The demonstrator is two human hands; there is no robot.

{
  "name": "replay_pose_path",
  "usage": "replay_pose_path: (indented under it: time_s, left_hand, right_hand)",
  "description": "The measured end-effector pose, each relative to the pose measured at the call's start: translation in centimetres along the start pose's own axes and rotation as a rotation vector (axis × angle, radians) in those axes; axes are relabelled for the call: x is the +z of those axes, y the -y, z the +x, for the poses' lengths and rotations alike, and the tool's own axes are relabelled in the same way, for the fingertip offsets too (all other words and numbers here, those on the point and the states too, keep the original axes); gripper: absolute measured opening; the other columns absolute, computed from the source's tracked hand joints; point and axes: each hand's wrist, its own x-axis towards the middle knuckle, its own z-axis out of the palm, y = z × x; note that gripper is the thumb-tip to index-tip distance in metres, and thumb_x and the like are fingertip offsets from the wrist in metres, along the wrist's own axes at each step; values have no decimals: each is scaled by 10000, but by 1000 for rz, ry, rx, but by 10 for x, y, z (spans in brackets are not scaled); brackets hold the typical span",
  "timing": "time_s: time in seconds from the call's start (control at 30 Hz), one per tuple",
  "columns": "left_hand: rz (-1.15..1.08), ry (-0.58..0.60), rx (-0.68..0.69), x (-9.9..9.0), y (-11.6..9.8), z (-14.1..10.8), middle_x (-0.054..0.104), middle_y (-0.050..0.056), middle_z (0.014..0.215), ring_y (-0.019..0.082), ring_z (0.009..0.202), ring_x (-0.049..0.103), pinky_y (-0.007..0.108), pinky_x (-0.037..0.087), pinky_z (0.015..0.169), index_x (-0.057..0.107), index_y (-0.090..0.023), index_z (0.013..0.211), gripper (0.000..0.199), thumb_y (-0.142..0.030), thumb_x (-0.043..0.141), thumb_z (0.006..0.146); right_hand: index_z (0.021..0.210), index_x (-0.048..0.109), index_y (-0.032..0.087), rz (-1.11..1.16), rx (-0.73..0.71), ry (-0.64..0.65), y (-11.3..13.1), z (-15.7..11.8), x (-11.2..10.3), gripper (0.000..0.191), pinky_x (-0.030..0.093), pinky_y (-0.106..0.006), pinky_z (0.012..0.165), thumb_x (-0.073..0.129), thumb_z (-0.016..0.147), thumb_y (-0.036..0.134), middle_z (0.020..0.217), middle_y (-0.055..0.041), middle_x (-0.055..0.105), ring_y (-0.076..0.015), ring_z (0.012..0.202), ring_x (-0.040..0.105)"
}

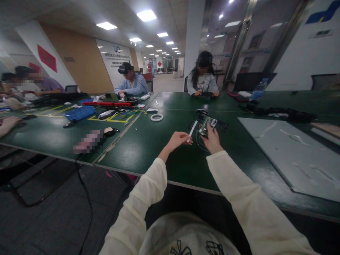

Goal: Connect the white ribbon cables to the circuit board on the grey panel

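Observation:
Over the green table, my left hand pinches the lower end of a narrow white strip. Whether the strip is tape or a flat cable I cannot tell. My right hand grips a green circuit board by its right side, thumb on its face. The strip's upper end lies close to the board's left edge; contact between them is unclear. Behind the board is a black open frame, partly hidden by it. A thin dark cable curves below the board, between my hands.
A white ring-shaped roll and a small wrench-shaped piece lie ahead. At right is a grey panel bearing white strips. A blue tray and cables stand left; a bottle stands far right. Several people sit around the tables.

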Motion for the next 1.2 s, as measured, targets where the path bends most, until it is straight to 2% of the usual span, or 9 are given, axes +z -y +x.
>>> replay_pose_path:
  time_s: [0.23, 0.4, 0.47, 0.57, 0.63, 0.73, 0.8, 0.97, 1.2]
  left_hand:
    - [-24, -17, 14, -6, -4, -2, 655, 53, 654, 112, 591, 621, 228, 473, 607, 623, -105, 758, 310, -411, 655, 721]
    - [-32, -105, -163, -7, 0, -1, 679, 88, 667, 148, 626, 641, 252, 478, 619, 617, -122, 877, 477, -577, 534, 763]
    - [-32, -190, -205, -8, 2, -1, 671, 85, 653, 156, 627, 634, 258, 478, 613, 610, -129, 914, 524, -617, 480, 776]
    - [55, -366, -136, -10, 2, 0, 644, 55, 658, 146, 616, 602, 237, 452, 575, 626, -156, 918, 487, -602, 489, 777]
    - [98, -406, -26, -9, -1, -1, 654, 52, 762, 144, 692, 598, 226, 443, 601, 648, -178, 926, 411, -544, 534, 776]
    - [77, -308, 94, -6, -7, -1, 663, 59, 876, 144, 790, 594, 230, 440, 681, 667, -170, 918, 323, -445, 563, 784]
    - [76, -253, 118, -3, -10, -1, 666, 56, 807, 134, 742, 592, 236, 435, 686, 673, -146, 862, 280, -395, 580, 774]
    - [89, -276, 142, -1, -11, -1, 624, 22, 621, 104, 583, 555, 225, 415, 602, 667, -130, 732, 220, -340, 602, 742]
    - [44, -213, 209, 2, -17, -1, 630, 20, 614, 92, 547, 539, 219, 400, 556, 670, -122, 741, 219, -336, 629, 721]
  right_hand:
    - [943, 552, 258, 58, -29, 81, -4, -7, 3, 240, 524, -268, 626, 644, 725, 298, 795, 39, 683, -128, 755, 651]
    - [954, 539, 243, 49, -136, 145, -4, -12, 7, 291, 524, -260, 637, 662, 706, 334, 797, 26, 685, -127, 736, 650]
    - [966, 530, 239, 32, -168, 155, -4, -15, 10, 321, 523, -259, 635, 669, 697, 345, 800, 22, 684, -130, 729, 651]
    - [987, 513, 245, 23, -188, 166, -4, -20, 12, 350, 523, -260, 647, 666, 694, 360, 812, 22, 680, -134, 755, 651]
    - [1002, 502, 253, 13, -188, 173, -5, -22, 13, 363, 522, -265, 656, 657, 699, 381, 825, 23, 678, -135, 775, 649]
    - [1027, 493, 267, -23, -185, 150, -7, -23, 13, 381, 521, -279, 655, 631, 713, 435, 845, 24, 676, -135, 776, 648]
    - [1039, 496, 273, -50, -179, 137, -9, -22, 12, 395, 520, -286, 648, 617, 716, 466, 861, 25, 674, -136, 770, 648]
    - [958, 545, 222, -122, -223, 110, -18, -14, 5, 401, 514, -278, 626, 650, 673, 483, 807, 12, 665, -145, 709, 646]
    - [875, 613, 153, -290, -342, -40, -30, -4, -1, 428, 506, -275, 625, 630, 661, 523, 763, -10, 662, -154, 698, 627]
